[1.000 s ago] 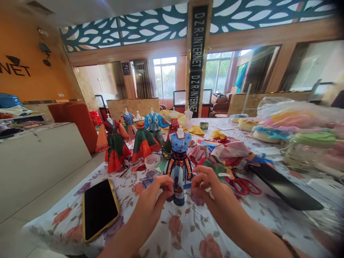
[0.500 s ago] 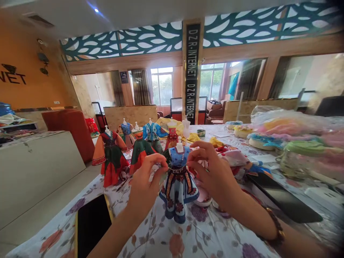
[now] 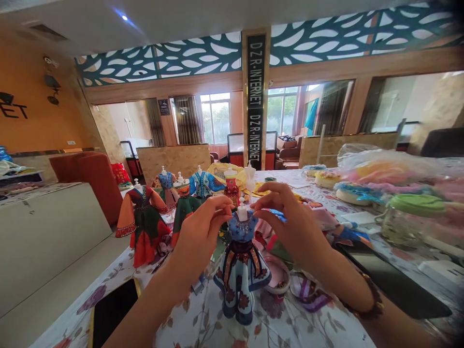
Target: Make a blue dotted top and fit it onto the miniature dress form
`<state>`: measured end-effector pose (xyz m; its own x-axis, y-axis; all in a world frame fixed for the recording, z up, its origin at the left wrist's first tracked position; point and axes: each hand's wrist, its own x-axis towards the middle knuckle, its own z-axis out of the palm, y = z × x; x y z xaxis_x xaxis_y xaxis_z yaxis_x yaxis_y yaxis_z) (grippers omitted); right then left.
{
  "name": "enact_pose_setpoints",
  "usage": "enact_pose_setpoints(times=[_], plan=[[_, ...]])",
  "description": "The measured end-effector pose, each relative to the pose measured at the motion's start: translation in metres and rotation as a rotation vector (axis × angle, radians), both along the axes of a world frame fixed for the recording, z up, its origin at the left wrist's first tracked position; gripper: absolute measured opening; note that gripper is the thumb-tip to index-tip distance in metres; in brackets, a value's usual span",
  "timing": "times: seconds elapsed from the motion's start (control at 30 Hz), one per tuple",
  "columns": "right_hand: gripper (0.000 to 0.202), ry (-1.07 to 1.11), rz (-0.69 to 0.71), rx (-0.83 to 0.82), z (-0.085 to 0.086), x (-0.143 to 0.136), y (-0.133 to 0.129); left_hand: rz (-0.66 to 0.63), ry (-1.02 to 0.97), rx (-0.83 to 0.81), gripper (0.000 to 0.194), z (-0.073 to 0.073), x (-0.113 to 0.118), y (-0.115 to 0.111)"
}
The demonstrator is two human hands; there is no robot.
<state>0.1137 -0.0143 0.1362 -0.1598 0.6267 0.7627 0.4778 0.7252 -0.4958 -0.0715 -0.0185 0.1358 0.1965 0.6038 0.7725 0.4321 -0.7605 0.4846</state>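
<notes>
A small headless doll form (image 3: 241,212) stands upright before me in a blue sleeveless top (image 3: 243,231) and a pale blue skirt and trousers (image 3: 237,282) with dark trim. A thin pale beaded necklace (image 3: 243,224) droops across the front of its neckline. My left hand (image 3: 205,224) pinches at the doll's left-side shoulder as I see it, thumb and forefinger closed. My right hand (image 3: 286,222) pinches likewise at the other shoulder. The strand's ends seem to run to my fingertips, which largely hide them.
Several dressed doll forms, one in a red and green dress (image 3: 145,224), stand behind on the left. A phone (image 3: 114,309) lies front left, another dark device (image 3: 391,280) at right. A round pink container (image 3: 277,275), a green-lidded jar (image 3: 413,217) and plastic-wrapped material (image 3: 384,164) sit rightward.
Both hands have risen from the doll's waist and chest sides to its shoulders. The beaded strand, which hung down the chest, now lies across the neckline. The view has shifted slightly.
</notes>
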Motion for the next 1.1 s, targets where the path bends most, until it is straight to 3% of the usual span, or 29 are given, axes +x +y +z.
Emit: enact_pose_setpoints(times=[0.33,0.67,1.1], plan=[[0.032,-0.005,0.117,-0.037,0.008,0.000,0.010,0.001,0.132,-0.015,0.017,0.013,-0.001,0.002],[0.031,-0.244,0.081,0.002,0.026,0.007,0.013,0.042,0.333,-0.028,0.016,0.034,-0.003,0.004],[0.032,-0.435,0.129,0.029,0.035,0.008,0.030,-0.017,0.269,-0.122,0.014,0.037,-0.005,0.011]])
